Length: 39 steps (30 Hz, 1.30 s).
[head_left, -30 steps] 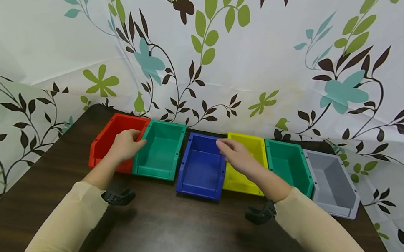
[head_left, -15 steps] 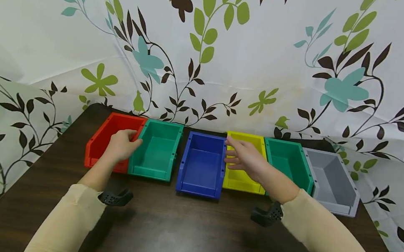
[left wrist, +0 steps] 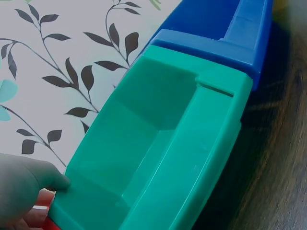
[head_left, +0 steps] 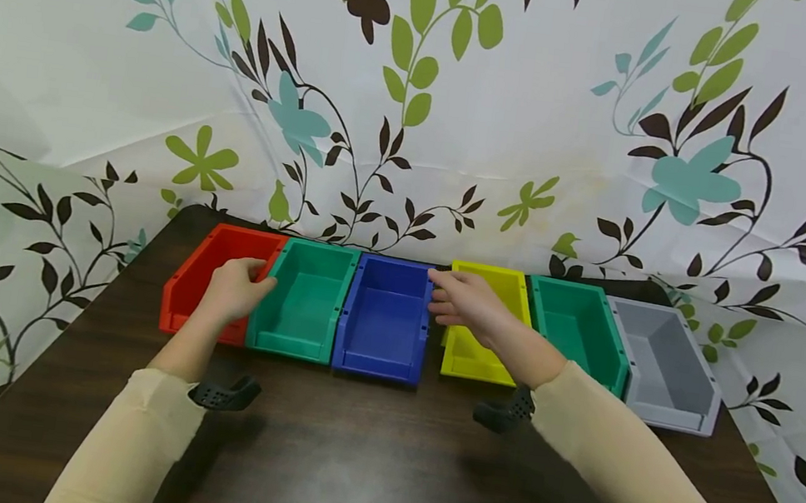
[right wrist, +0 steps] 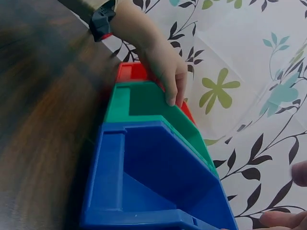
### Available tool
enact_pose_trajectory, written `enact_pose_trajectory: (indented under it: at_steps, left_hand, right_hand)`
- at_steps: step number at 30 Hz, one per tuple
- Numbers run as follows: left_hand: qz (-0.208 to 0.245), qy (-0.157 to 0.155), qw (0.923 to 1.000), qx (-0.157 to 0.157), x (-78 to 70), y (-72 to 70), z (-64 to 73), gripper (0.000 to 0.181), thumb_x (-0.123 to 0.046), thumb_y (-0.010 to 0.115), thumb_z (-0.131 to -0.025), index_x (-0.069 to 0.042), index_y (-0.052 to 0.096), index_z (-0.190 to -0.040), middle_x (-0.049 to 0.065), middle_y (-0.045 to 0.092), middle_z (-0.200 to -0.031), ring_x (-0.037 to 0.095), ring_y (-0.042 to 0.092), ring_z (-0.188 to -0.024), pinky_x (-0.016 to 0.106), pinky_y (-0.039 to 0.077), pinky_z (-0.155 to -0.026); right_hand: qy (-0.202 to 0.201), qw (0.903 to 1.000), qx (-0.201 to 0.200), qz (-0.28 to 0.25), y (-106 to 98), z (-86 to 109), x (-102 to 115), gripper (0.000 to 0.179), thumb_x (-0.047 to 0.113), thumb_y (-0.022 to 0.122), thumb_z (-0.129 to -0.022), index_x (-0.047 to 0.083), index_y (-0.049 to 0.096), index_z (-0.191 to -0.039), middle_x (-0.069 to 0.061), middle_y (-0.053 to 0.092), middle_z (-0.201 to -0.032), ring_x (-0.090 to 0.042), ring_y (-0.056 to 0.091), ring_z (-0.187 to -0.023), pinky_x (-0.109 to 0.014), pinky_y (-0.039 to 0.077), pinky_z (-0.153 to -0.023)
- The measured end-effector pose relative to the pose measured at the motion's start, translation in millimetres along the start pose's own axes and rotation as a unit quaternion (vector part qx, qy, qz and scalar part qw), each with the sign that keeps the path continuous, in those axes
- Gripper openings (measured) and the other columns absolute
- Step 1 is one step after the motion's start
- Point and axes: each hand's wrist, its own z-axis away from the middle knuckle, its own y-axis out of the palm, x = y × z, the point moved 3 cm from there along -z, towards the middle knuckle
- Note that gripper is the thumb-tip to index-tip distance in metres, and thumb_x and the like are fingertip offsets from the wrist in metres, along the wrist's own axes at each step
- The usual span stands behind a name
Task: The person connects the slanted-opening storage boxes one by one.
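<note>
Six-part row aside, three bins stand side by side at the left: red bin [head_left: 178, 303], green bin [head_left: 301, 306] and blue bin [head_left: 384, 325]. My left hand [head_left: 234, 291] pinches the adjoining walls of the red and green bins; in the left wrist view its thumb [left wrist: 53, 177] lies at the green rim, with fingers on the red side. My right hand [head_left: 468, 306] is beside the blue bin's right wall, fingers extended toward it; whether they touch is hard to tell. In the right wrist view only part of that hand shows, near the blue bin's corner.
To the right stand a yellow bin [head_left: 479, 366], a second green bin [head_left: 574, 331] and a grey bin [head_left: 661, 359]. A gap lies between blue and yellow. Behind the dark wooden table [head_left: 347, 463] hangs a leaf-patterned sheet [head_left: 538, 134].
The blue bin has shifted left against the green bin, away from the yellow one. My right hand opened out rightward, then came left. The red and green bins slid slightly left with my left hand.
</note>
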Motion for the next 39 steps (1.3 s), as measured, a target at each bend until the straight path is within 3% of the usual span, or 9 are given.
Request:
enact_pose_trajectory:
  at_steps: [7, 14, 24, 31, 39]
  left_hand:
    - [0.005, 0.003, 1.0, 0.004, 5.5, -1.7, 0.1, 0.053, -0.022, 0.049, -0.096, 0.01, 0.04, -0.138, 0.031, 0.045, -0.138, 0.044, 0.047, -0.12, 0.054, 0.046, -0.096]
    - [0.007, -0.002, 0.9999, 0.01, 6.2, 0.4, -1.3, 0.054, -0.022, 0.05, -0.096, 0.009, 0.039, -0.138, 0.031, 0.044, -0.138, 0.043, 0.047, -0.119, 0.054, 0.046, -0.095]
    - [0.002, 0.002, 1.0, 0.001, 5.2, -2.4, -0.8, 0.052, -0.022, 0.052, -0.095, 0.01, 0.043, -0.135, 0.031, 0.049, -0.133, 0.042, 0.051, -0.114, 0.052, 0.049, -0.092]
    - [-0.001, -0.006, 0.9999, 0.012, 4.6, -3.0, 0.7, 0.053, -0.022, 0.052, -0.096, 0.009, 0.041, -0.137, 0.031, 0.047, -0.135, 0.043, 0.05, -0.116, 0.053, 0.048, -0.093]
    - [-0.001, 0.002, 0.9999, 0.013, 5.4, -3.2, -0.8, 0.053, -0.022, 0.052, -0.096, 0.01, 0.041, -0.137, 0.031, 0.048, -0.134, 0.042, 0.051, -0.113, 0.052, 0.049, -0.092]
  right_hand:
    - [0.0, 0.9905, -0.045, 0.13, 3.6, -24.2, 5.5, 0.059, 0.028, 0.062, -0.091, -0.003, 0.044, -0.137, -0.019, 0.057, -0.13, -0.028, 0.067, -0.098, -0.035, 0.058, -0.078]
    - [0.024, 0.9844, -0.069, 0.16, 6.1, -43.8, 5.1, 0.057, 0.016, 0.067, -0.087, -0.009, 0.045, -0.133, -0.023, 0.058, -0.121, -0.029, 0.067, -0.089, -0.033, 0.058, -0.072]
    - [0.025, 0.9703, -0.083, 0.226, 17.4, -55.7, 2.1, 0.057, 0.008, 0.067, -0.085, -0.007, 0.038, -0.131, -0.023, 0.051, -0.127, -0.031, 0.068, -0.087, -0.034, 0.059, -0.063]
    - [0.001, 0.9701, -0.082, 0.229, 16.2, -55.8, 2.7, 0.059, 0.007, 0.06, -0.088, -0.009, 0.036, -0.139, -0.026, 0.054, -0.129, -0.028, 0.07, -0.075, -0.031, 0.058, -0.056]
    - [-0.012, 0.9849, -0.066, 0.16, 6.9, -49.7, 3.1, 0.06, 0.006, 0.055, -0.089, -0.008, 0.032, -0.142, -0.025, 0.053, -0.129, -0.034, 0.067, -0.096, -0.032, 0.058, -0.059]
